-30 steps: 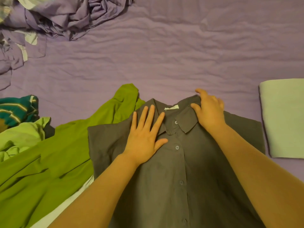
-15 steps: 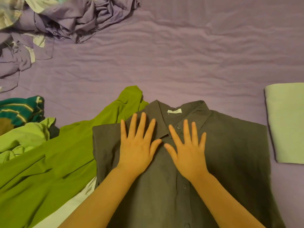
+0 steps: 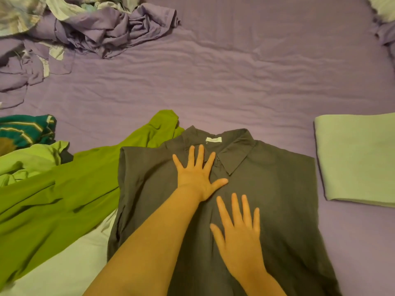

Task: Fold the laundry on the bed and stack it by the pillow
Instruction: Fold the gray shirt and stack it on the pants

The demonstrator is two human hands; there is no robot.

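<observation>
A dark grey collared button shirt lies flat, front up, on the purple bed sheet, collar pointing away from me. My left hand presses flat on it just below the collar, fingers spread. Lower down the button line, my right hand lies flat on the shirt front, fingers straight. A folded pale green cloth sits to the right of the shirt. The corner of a pillow shows at the top right.
A bright green garment spreads out left of the shirt, partly under it, over a pale cloth. A light green piece and a teal striped item lie further left. Crumpled purple bedding fills the top left.
My right hand has slid down the shirt front toward me, from beside the left hand to below it. The left hand stays near the collar.
</observation>
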